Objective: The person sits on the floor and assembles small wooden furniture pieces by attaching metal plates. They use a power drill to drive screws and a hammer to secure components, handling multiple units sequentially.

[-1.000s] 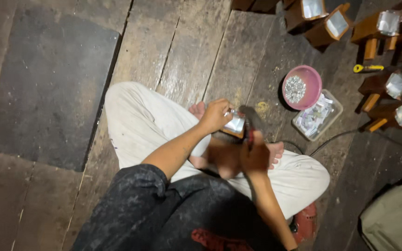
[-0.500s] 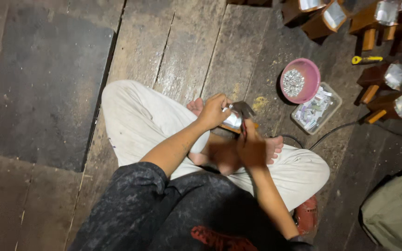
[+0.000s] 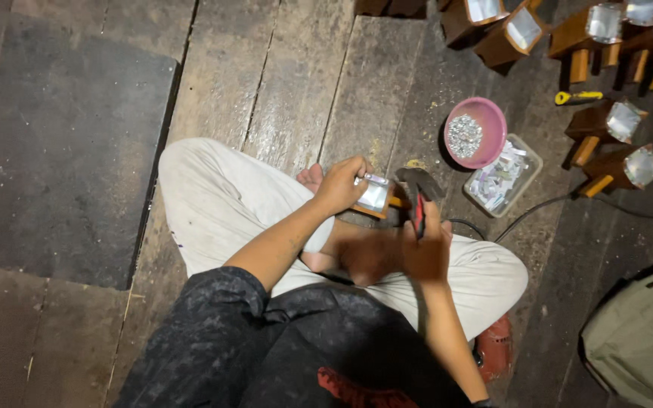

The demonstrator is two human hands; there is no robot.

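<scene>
The left hand is closing its fingers around a small wooden block faced with shiny metal sheet, pinning it to the worn plank floor just ahead of the crossed legs. The right hand, motion-blurred, is wrapping tight around the red handle of a dark-headed hammer, whose head is sitting just at three o'clock of the block. At one o'clock of the hammer, a round pink plastic bowl of small silvery bits is resting beside a clear rectangular plastic tub of scraps. More metal-faced wooden blocks are lying at two o'clock.
</scene>
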